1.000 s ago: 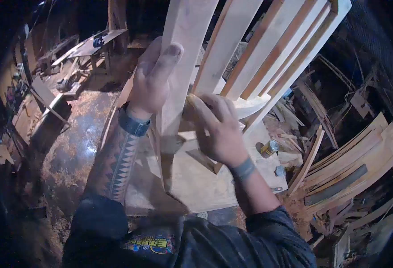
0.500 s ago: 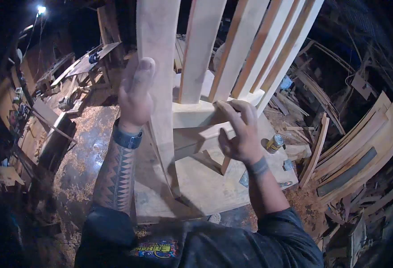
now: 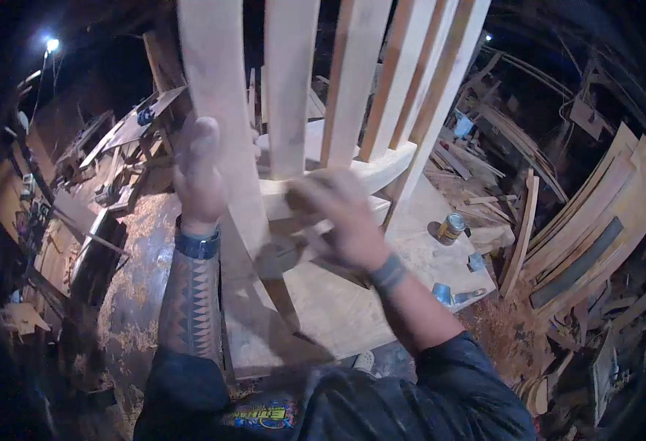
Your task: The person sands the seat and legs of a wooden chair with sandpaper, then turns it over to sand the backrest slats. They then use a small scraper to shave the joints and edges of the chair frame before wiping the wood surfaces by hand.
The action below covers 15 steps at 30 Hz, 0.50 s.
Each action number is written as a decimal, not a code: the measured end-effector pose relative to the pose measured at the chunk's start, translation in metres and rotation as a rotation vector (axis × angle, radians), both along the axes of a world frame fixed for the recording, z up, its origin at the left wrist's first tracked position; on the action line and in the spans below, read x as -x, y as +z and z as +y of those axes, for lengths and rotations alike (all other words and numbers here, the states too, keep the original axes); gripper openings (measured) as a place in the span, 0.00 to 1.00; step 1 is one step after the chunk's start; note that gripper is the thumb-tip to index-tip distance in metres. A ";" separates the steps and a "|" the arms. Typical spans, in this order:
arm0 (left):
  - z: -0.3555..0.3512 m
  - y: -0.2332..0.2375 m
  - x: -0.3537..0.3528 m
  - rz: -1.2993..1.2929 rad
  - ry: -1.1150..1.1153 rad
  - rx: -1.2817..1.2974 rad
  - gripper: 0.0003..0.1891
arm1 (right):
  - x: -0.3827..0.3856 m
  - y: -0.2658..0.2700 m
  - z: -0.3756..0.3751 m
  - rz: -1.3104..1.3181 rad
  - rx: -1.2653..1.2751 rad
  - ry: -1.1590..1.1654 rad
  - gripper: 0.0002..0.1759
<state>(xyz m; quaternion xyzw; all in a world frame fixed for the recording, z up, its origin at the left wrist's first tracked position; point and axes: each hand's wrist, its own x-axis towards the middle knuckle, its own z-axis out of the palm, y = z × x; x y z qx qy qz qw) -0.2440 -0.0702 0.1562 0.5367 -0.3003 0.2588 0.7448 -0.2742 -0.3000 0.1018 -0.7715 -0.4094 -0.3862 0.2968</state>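
Note:
A pale wooden chair back with several upright slats (image 3: 290, 95) stands in front of me on a low wooden tabletop (image 3: 418, 264). My left hand (image 3: 201, 173) is wrapped around its left post (image 3: 216, 66), with fingertips showing on the post's far side. My right hand (image 3: 341, 213) is at the curved lower rail (image 3: 381, 173), just below the slats. Motion smears its fingers, so whether they grip anything cannot be made out. Part of the rail is hidden behind that hand.
On the tabletop's right side stand a small can (image 3: 451, 229) and some blue scraps (image 3: 442, 294). Curved boards (image 3: 594, 220) are stacked at the right, among wood offcuts. Shavings (image 3: 143, 250) cover the floor at left. A lamp (image 3: 52, 45) shines at upper left.
The chair back and my left hand have shifted left in view. My right hand has moved left along the lower rail and is now blurred. The left hand keeps its hold on the post.

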 end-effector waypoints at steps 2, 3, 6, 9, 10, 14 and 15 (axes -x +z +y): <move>0.002 -0.002 -0.004 0.007 0.008 0.002 0.31 | 0.011 0.002 0.039 -0.125 0.049 -0.098 0.37; 0.002 -0.003 -0.004 0.014 0.013 0.000 0.33 | 0.005 -0.001 0.035 -0.148 0.071 -0.131 0.38; 0.001 0.001 0.000 -0.010 0.055 -0.058 0.33 | -0.001 -0.003 -0.022 -0.042 0.030 -0.163 0.37; 0.001 0.002 0.003 0.004 0.083 -0.088 0.33 | -0.016 -0.004 -0.080 -0.058 -0.048 -0.176 0.30; 0.002 0.000 0.003 0.014 0.083 -0.083 0.33 | -0.013 -0.004 -0.075 -0.041 -0.044 -0.132 0.30; -0.003 0.004 0.003 -0.001 0.055 -0.030 0.29 | 0.003 0.009 -0.007 -0.065 0.014 0.001 0.24; -0.005 0.002 0.005 0.004 0.044 -0.005 0.27 | 0.001 0.009 -0.008 -0.065 0.030 -0.001 0.23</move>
